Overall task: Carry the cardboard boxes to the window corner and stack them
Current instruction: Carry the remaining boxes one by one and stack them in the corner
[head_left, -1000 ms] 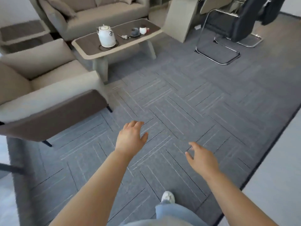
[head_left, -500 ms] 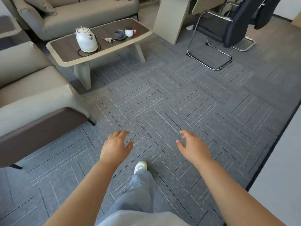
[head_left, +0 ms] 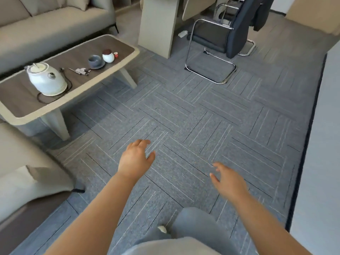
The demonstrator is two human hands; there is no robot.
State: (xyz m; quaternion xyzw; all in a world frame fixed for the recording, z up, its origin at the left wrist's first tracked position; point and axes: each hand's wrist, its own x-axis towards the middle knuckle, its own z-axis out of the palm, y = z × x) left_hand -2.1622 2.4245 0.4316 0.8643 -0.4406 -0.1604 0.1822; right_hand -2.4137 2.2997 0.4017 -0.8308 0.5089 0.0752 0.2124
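Boxes: none in either grip; a tan, cardboard-coloured shape (head_left: 312, 13) at the far right edge may be 1 of them, but the frame cuts it off and I cannot confirm it.
Grip state: left grip (head_left: 136, 159) and right grip (head_left: 228, 181) are both held out over the floor, fingers loosely spread, holding nothing.
Step judged: walking to fetch a box; no carrying or stacking to be seen.
Risk 1: the black chair (head_left: 226, 35) has a low chrome sled base on the likely path toward that shape; a foot could catch it, more so once a box blocks the downward view.
Risk 2: the dark carpet border (head_left: 311, 126) meets a smooth pale floor (head_left: 325, 162), so footing changes there.
Risk 3: the worktop (head_left: 136, 50) and the armchair (head_left: 27, 181) narrow the left side; a wide box could clip the kettle (head_left: 46, 80) or the cup (head_left: 94, 61).
Surface: grey carpet tiles (head_left: 184, 116), flat and dry-looking.
Room: sofa (head_left: 46, 24) behind the worktop; beige panel (head_left: 158, 24) beside the black chair.
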